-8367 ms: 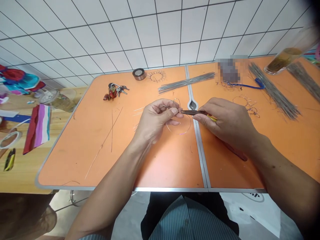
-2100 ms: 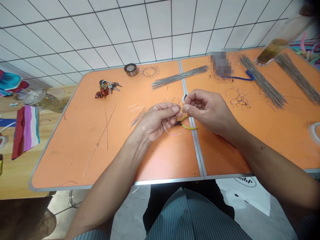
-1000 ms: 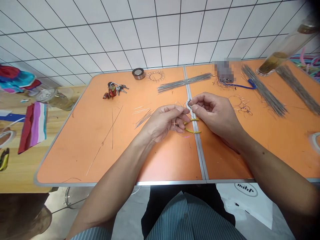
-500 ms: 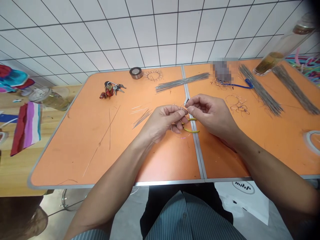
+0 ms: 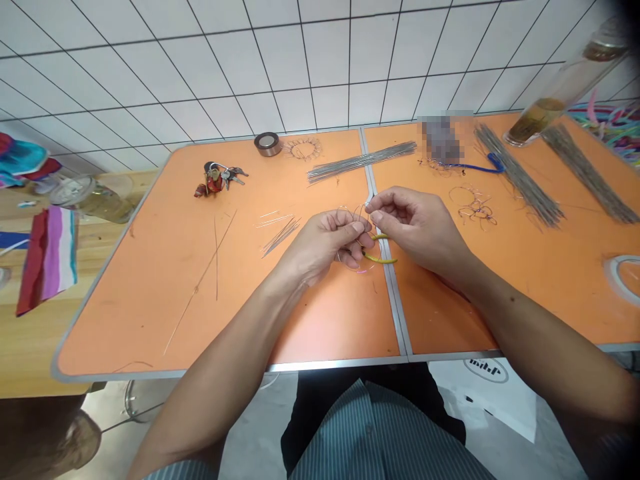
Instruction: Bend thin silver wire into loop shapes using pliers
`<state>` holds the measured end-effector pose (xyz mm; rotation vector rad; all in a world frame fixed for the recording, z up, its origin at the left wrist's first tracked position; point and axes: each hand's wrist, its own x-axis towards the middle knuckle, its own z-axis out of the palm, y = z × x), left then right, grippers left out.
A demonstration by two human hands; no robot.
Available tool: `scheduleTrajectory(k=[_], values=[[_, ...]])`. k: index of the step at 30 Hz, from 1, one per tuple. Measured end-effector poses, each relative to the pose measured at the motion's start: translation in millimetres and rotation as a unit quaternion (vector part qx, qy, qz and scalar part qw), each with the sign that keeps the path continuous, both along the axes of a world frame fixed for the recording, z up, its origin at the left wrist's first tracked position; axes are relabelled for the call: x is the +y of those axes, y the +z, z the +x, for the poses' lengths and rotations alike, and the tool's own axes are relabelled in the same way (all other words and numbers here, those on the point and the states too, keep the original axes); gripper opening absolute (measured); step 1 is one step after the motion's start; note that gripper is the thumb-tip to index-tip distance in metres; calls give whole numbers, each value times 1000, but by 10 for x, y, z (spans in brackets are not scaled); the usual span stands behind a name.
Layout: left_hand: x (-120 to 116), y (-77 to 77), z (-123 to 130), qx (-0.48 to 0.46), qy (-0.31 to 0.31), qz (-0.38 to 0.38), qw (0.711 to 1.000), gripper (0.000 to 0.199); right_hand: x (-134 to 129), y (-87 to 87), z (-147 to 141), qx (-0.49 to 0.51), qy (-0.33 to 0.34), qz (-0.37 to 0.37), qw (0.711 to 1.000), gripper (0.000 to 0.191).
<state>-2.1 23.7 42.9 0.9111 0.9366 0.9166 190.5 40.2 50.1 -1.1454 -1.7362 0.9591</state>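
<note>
White wall tiles (image 5: pixel 150 80) rise behind my orange folding table (image 5: pixel 150 313), and on it lie a bundle of straight steel wires (image 5: pixel 360 162), a small spray of short wire pieces (image 5: pixel 283 235), a ring of keys (image 5: pixel 215 179), a roll of tape (image 5: pixel 268 143) and a tangle of twisted wire loops (image 5: pixel 473 211). My hands meet just above the table's central metal seam, with a thin wire loop (image 5: pixel 350 223) held up off the surface. My left hand (image 5: pixel 320 243) is curled closed around the loop's base, thumb pressed against bent fingers, and has it pinched. My right hand (image 5: pixel 417 223) sits just beside it, thumb and forefinger almost closed at the top of the loop, though the strand is too fine for me to tell whether they have hold. Yellow-handled pliers (image 5: pixel 380 259) lie just beneath my hands, apparently held by neither. The wire looks light and springy, likely to flex in its free arc and slip between dry fingertips, so the safest hold seems a tight pinch close to the bend.
</note>
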Motion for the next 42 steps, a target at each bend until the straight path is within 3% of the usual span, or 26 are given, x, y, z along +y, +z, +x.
scheduleTrajectory(k=[5, 9, 15, 18, 22, 24, 28, 32, 35, 38, 42], values=[[39, 81, -68, -1, 37, 3, 999, 17, 5, -16, 39, -14, -8, 12, 1000, 8], [132, 220, -255, 5, 133, 22, 991, 16, 12, -68, 71, -69, -14, 37, 997, 8], [232, 340, -458, -6, 221, 49, 974, 23, 19, -80, 83, -182, 54, 81, 978, 13], [240, 347, -465, -17, 228, 37, 973, 27, 29, 43, 215, -232, 60, 101, 966, 13], [238, 322, -467, -40, 216, 20, 975, 23, 33, 219, 436, -267, -9, 130, 955, 13], [238, 295, -472, -58, 195, 11, 979, 13, 31, 252, 486, -272, -18, 119, 955, 12], [263, 227, -487, -76, 149, 38, 985, 15, 42, 259, 405, -282, -2, 99, 954, 16], [266, 201, -460, -82, 131, 42, 987, 12, 10, 279, 166, -245, 11, 36, 969, 18], [243, 216, -414, -85, 137, 36, 986, 12, -37, 233, -37, -109, 25, -89, 990, 20], [231, 228, -381, -96, 143, 33, 985, 12, -68, 150, -196, -21, 64, -197, 978, 29], [241, 201, -368, -106, 143, 40, 983, 13, -57, 72, -301, 55, 83, -234, 967, 43]])
